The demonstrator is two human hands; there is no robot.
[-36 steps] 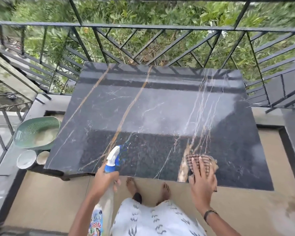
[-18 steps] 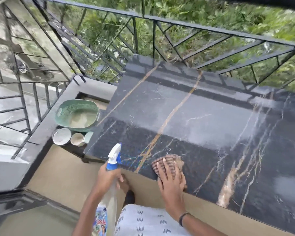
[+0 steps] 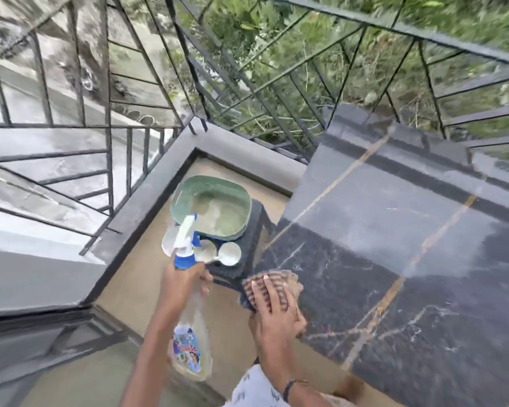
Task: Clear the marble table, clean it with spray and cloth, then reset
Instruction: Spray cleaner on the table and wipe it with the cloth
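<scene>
The black marble table [image 3: 394,230], veined in gold and white, fills the right half of the view. My right hand [image 3: 272,306] lies flat on a brown checked cloth [image 3: 282,279] at the table's near left corner. My left hand [image 3: 182,284] grips the neck of a clear spray bottle [image 3: 188,333] with a blue and white trigger head, held upright off the table's left edge, over the floor. Nothing else lies on the tabletop in view.
A dark low stool [image 3: 247,251] stands left of the table with a green basket [image 3: 215,207] and three small bowls [image 3: 229,253] on it. Black metal railing [image 3: 276,83] rings the balcony. Tan floor [image 3: 147,289] lies below my hands.
My right hand has slid the cloth leftward along the near edge to the table's left corner. The view has swung left. The spray bottle stays in my left hand.
</scene>
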